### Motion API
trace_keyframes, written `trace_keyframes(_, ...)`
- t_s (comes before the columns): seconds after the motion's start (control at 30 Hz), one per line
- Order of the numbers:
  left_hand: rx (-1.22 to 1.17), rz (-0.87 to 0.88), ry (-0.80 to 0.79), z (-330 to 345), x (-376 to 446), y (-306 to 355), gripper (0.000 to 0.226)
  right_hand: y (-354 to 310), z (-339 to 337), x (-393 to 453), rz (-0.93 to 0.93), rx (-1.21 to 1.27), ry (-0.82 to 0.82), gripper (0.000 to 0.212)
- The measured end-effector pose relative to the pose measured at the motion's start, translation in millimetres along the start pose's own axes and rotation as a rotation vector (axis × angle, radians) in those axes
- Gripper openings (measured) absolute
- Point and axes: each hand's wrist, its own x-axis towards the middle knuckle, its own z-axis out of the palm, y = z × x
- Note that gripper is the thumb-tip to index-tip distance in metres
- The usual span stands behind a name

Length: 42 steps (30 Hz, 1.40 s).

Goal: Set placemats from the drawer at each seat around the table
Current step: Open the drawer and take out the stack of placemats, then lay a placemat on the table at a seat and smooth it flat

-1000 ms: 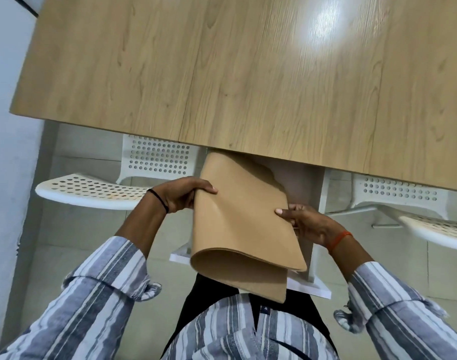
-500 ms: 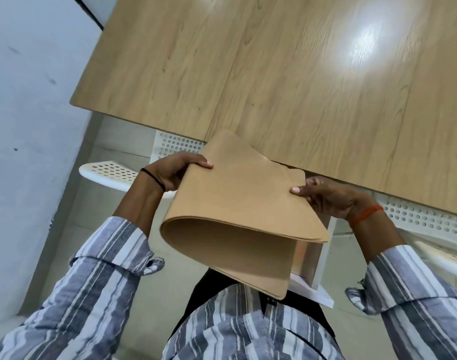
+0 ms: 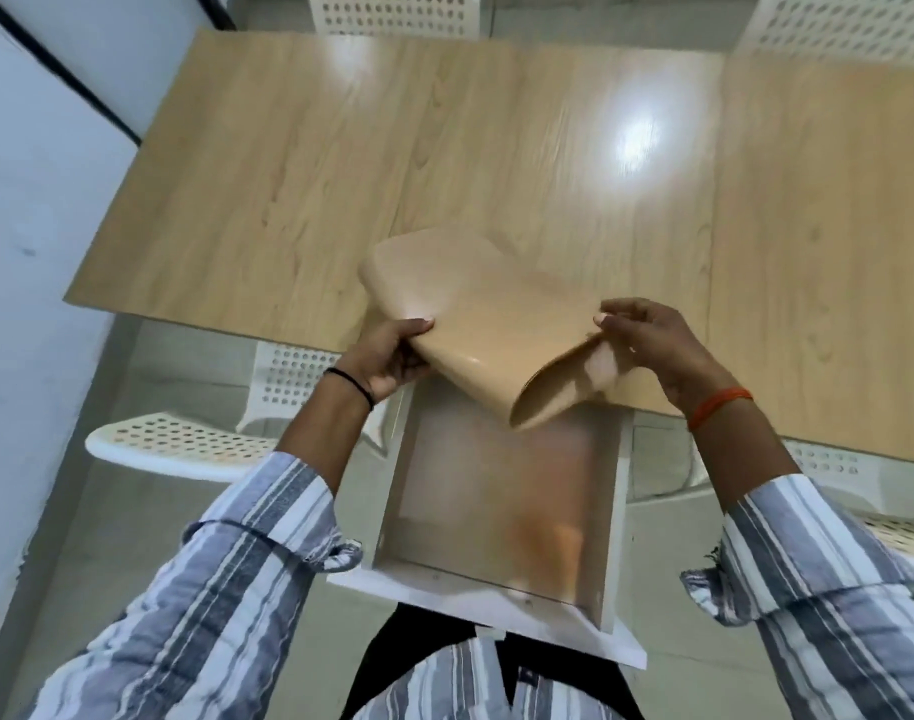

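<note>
A tan stack of bendy placemats point(image 3: 475, 324) hangs over the near edge of the wooden table point(image 3: 288, 163), its near end curling down. My left hand point(image 3: 392, 350) grips the stack's left edge, thumb on top. My right hand point(image 3: 647, 340) pinches its right edge. Below them the white drawer point(image 3: 387, 491) stands pulled out, and its brown bottom looks bare.
White perforated chairs stand at the near side, one to the left point(image 3: 185, 444) and one to the right point(image 3: 870, 506), and two more at the far side point(image 3: 392, 13). A pale wall runs along the left.
Both hands have lifted the placemat stack up from the drawer and forward over the table's edge. The view has tilted up, so the whole table and the open drawer show.
</note>
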Motion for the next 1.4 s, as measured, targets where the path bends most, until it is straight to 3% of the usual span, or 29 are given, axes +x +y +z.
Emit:
trace_keyframes(0.13, -0.157, -0.053, 0.046, 43, 29, -8, 0.01, 13, -4, 2, -0.029, -0.144, 0.245, 0.052)
trace_keyframes(0.27, -0.289, -0.121, -0.018, 88, 43, -12, 0.011, 17, 12, 4, -0.032, -0.092, 0.242, 0.054)
trace_keyframes(0.33, -0.201, -0.16, -0.069, 100, 48, -15, 0.009, 12, 18, 12, -0.003, 0.006, 0.243, 0.049)
trace_keyframes(0.43, 0.195, -0.204, -0.12, 93, 51, -10, 0.027, 5, 15, 28, 0.051, 0.154, 0.288, 0.042)
trace_keyframes(0.53, 0.301, -0.176, -0.032, 60, 52, 10, 0.037, -1, 4, 39, 0.035, 0.219, 0.288, 0.033)
trace_keyframes(0.63, 0.069, -0.07, 0.197, 23, 52, 35, 0.038, -6, -2, 47, -0.022, 0.253, 0.309, 0.029)
trace_keyframes(0.7, -0.078, -0.046, 0.233, 7, 51, 52, 0.04, -8, -3, 50, -0.076, 0.277, 0.328, 0.029)
trace_keyframes(0.87, -0.324, -0.077, -0.052, -5, 48, 78, 0.059, -2, -2, 45, -0.22, 0.259, 0.341, 0.029)
trace_keyframes(1.03, -0.475, -0.117, -0.217, -9, 49, 77, 0.069, 10, 1, 43, -0.187, 0.263, 0.405, 0.026)
trace_keyframes(1.1, -0.361, -0.128, -0.262, -11, 44, 74, 0.055, 15, 0, 42, -0.114, 0.304, 0.411, 0.025)
trace_keyframes(1.2, -0.115, -0.072, -0.194, -8, 43, 65, 0.026, 17, -4, 35, 0.06, 0.426, 0.278, 0.027)
trace_keyframes(1.4, 0.283, 0.128, -0.061, -9, 67, 47, 0.061, 20, -3, 36, 0.212, 0.451, 0.26, 0.017)
